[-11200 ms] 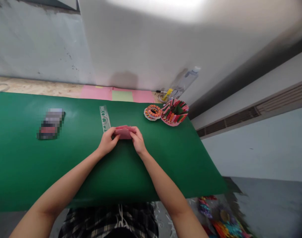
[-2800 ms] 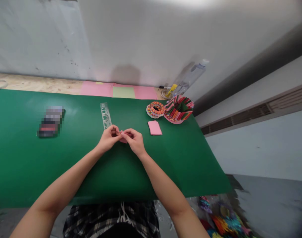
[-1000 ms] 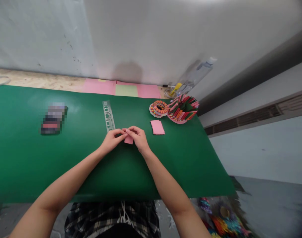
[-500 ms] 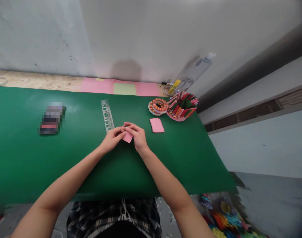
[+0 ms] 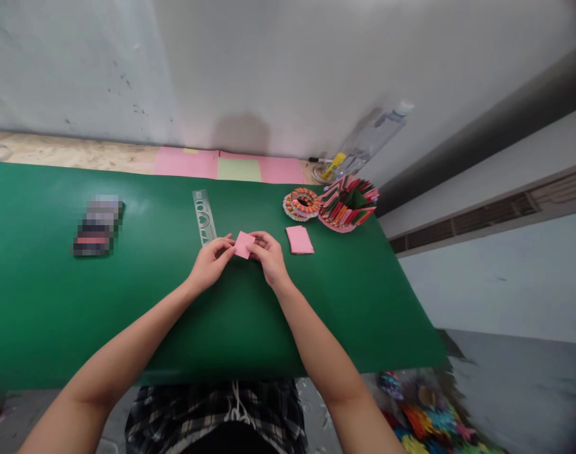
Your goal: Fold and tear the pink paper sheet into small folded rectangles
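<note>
A small piece of pink paper (image 5: 244, 245) is held over the green tabletop between my two hands. My left hand (image 5: 212, 260) pinches its left edge with thumb and fingertips. On the other side, my right hand (image 5: 269, 253) grips the right edge, thumb in front and fingers behind. A clear plastic ruler (image 5: 203, 215) lies just beyond my left hand. To the right of my right hand rests a stack of pink paper pieces (image 5: 300, 239).
Behind the stack are folded-paper rings (image 5: 302, 203) and a round holder of folded paper pieces (image 5: 348, 203). A plastic bottle (image 5: 377, 139) stands against the wall. Pink sheets (image 5: 186, 162) lie along the back edge. A blurred-out dark object (image 5: 97, 226) is at left on the green table (image 5: 141, 296).
The pink paper has moved up slightly and now shows its whole face between my hands. My hands have spread a little apart, their fingertips at its sides.
</note>
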### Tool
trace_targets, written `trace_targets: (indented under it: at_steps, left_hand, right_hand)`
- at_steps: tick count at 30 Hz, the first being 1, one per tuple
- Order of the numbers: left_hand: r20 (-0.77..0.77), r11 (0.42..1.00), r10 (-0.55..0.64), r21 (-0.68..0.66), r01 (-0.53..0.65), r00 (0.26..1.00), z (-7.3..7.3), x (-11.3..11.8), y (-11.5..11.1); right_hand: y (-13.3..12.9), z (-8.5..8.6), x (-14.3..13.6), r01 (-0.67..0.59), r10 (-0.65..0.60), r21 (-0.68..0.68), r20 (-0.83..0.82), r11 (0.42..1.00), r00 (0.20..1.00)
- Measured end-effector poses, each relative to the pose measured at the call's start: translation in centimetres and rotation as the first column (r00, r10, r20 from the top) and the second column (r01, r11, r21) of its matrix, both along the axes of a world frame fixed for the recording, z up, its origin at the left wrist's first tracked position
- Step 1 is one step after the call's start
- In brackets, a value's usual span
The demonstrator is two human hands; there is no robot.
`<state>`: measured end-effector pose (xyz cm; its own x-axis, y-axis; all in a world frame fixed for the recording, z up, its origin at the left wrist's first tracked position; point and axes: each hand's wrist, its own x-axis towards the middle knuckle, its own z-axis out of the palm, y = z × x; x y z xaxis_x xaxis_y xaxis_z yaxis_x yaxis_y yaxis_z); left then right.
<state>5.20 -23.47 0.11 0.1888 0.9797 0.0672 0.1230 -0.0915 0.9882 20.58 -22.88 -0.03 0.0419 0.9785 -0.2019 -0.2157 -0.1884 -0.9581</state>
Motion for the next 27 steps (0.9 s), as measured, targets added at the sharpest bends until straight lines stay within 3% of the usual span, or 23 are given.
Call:
trace_targets:
  at_steps: [3, 5, 8, 10, 12, 16, 20, 23, 27]
  left_hand:
    - [-0.116, 0.996, 0.063, 0.075, -0.055, 0.991, -0.3, 0.0, -0.1]
    - [-0.255, 0.978, 0.111, 0.201, -0.060, 0.961, -0.4, 0.0, -0.3]
    - [-0.498, 0.904, 0.060, 0.394, 0.164, 0.865, -0.6, 0.0, -0.5]
    - [-0.628, 0.845, 0.000, 0.416, 0.336, 0.779, -0.9, 0.1, -0.6]
    - [-0.705, 0.817, -0.009, 0.404, 0.413, 0.709, -1.1, 0.2, -0.6]
    - [-0.771, 0.814, 0.026, 0.386, 0.434, 0.637, -1.2, 0.1, -0.6]
    - [-0.821, 0.818, 0.081, 0.379, 0.432, 0.566, -0.8, -0.2, -0.4]
    - [-0.830, 0.822, 0.107, 0.384, 0.420, 0.548, -0.7, -0.4, -0.3]
    - [-0.829, 0.821, 0.112, 0.388, 0.419, 0.548, -1.0, -0.5, -0.3]
  right_hand:
    - [0.4, -0.4, 0.4, -0.026, 0.019, 0.051, 0.134, 0.998, 0.991]
    - [0.7, -0.8, 0.4, -0.040, 0.001, 0.122, 0.301, 0.992, 0.954]
    - [1.3, -1.4, 0.1, -0.096, -0.034, 0.229, 0.505, 0.969, 0.862]
    - [1.5, -1.5, -0.1, -0.152, -0.043, 0.274, 0.594, 0.949, 0.803]
    - [1.6, -1.4, 0.1, -0.200, -0.065, 0.300, 0.686, 0.933, 0.725]
    - [1.2, 0.0, 2.4, -0.182, -0.203, 0.319, 0.859, 0.930, 0.470]
    - [0.4, 1.4, 6.1, -0.001, -0.219, 0.224, 0.954, 0.975, 0.205]
    - [0.0, 1.8, 9.0, -0.004, -0.119, 0.121, 0.980, 0.993, 0.162]
    - [0.1, 1.5, 12.0, -0.280, -0.057, 0.094, 0.989, 0.955, 0.135]
